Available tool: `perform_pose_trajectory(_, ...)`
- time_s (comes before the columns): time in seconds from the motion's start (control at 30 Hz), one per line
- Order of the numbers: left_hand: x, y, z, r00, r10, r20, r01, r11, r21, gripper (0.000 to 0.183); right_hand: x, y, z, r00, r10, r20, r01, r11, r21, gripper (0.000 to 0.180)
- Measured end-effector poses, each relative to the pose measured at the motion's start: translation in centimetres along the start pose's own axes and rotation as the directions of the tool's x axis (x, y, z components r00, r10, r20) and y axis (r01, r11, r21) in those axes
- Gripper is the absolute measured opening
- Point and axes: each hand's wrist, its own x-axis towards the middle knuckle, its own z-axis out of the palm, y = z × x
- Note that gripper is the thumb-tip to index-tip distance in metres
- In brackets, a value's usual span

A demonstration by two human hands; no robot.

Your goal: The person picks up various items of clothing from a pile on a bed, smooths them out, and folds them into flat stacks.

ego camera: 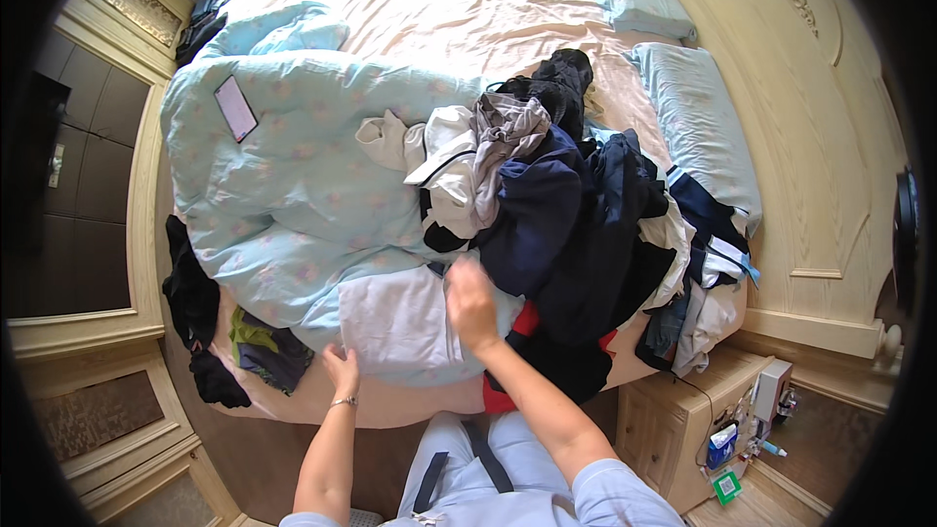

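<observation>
A light grey-white folded garment [395,318] lies flat on the edge of a light blue floral quilt [293,183]. At its lower left corner is my left hand [342,369], wearing a bracelet at the wrist; whether it grips the cloth is unclear. My right hand [471,304] is at the garment's right side, motion-blurred, its fingers curled and their hold hidden. Just beyond the right hand rises a heap of clothes, with a navy garment [538,197], a white garment with a dark stripe [450,168] and a grey one [501,132].
A phone [236,108] rests on the quilt at upper left. Black garments [192,285] hang at the bed's left edge beside a purple and green one [271,351]. More clothes [714,256] lie by the pillow [695,117]. A wooden nightstand [659,417] holding small items stands at lower right.
</observation>
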Motion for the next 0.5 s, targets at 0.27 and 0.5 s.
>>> perform_pose_trajectory(0.27, -6.2, 17.1, 0.1, 0.829, 0.545, 0.130, -0.467, 0.801, -0.375, 0.038, 13.2, 6.0, -11.7, 0.855, 0.438, -0.278, -0.435, 0.897, 0.074, 0.054)
perform_pose_trajectory(0.5, -10.4, 27.5, 4.2, 0.175, 0.591, 0.787, 0.865, 0.290, -0.410, 0.069, -1.0, -3.7, -12.2, 0.963, -0.249, -0.100, 0.266, 0.934, 0.236, 0.026)
